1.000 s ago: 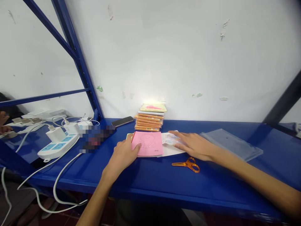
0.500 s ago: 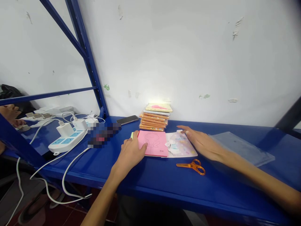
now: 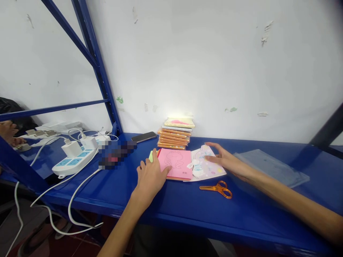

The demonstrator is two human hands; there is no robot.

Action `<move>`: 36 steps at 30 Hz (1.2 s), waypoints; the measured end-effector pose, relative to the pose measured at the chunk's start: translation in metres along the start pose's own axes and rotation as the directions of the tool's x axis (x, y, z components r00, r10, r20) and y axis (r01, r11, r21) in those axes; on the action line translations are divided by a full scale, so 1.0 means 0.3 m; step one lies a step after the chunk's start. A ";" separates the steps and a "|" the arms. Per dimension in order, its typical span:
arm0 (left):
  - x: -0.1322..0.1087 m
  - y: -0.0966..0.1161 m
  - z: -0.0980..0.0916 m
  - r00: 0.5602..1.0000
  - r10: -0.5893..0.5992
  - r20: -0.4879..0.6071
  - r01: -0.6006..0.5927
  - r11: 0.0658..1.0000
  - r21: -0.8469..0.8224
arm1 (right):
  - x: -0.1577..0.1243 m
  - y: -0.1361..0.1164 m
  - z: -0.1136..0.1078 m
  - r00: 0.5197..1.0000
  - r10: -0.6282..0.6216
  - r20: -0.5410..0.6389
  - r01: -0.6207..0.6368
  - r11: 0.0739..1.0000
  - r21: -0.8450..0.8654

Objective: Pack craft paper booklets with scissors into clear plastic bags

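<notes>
A pink sheet point(image 3: 175, 168) with a line drawing tops a thin pile of coloured paper on the blue shelf point(image 3: 171, 203). My left hand point(image 3: 151, 176) lies flat on the pile's left edge, fingers spread. Next to the pile on the right lies a white illustrated card point(image 3: 207, 164) with a rabbit picture. My right hand point(image 3: 227, 161) rests open on the card's right side, fingertips on its upper part. Orange scissors point(image 3: 218, 189) lie shut in front of the card, touched by neither hand.
A stack of orange-edged booklets point(image 3: 175, 134) stands at the wall behind the pile, a dark phone point(image 3: 144, 137) to its left. A white power strip point(image 3: 72, 160) with chargers and cables lies at far left. A clear plastic sleeve point(image 3: 270, 167) lies at right. Another person's hand point(image 3: 9, 132) shows at the left edge.
My right hand slid off the card to its right side, uncovering the card, which shifted and turned a little. My left hand stayed on the pink sheet's left edge.
</notes>
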State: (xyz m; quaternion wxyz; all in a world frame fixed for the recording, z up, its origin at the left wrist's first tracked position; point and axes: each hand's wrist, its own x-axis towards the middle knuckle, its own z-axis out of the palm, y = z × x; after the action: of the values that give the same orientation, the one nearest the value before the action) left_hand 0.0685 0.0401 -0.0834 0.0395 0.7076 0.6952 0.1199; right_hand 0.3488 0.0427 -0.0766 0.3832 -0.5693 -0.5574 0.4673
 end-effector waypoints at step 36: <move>0.019 -0.062 -0.042 0.937 0.329 0.122 -0.350 0.893 0.281 | 0.004 -0.016 0.007 0.997 0.072 0.013 -0.072 0.947 0.314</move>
State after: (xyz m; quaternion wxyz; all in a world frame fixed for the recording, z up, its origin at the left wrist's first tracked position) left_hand 0.0477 0.0448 -0.0748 -0.0648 0.8196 0.5692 -0.0066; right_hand 0.3453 0.0440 -0.0728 0.4511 -0.5206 -0.4550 0.5643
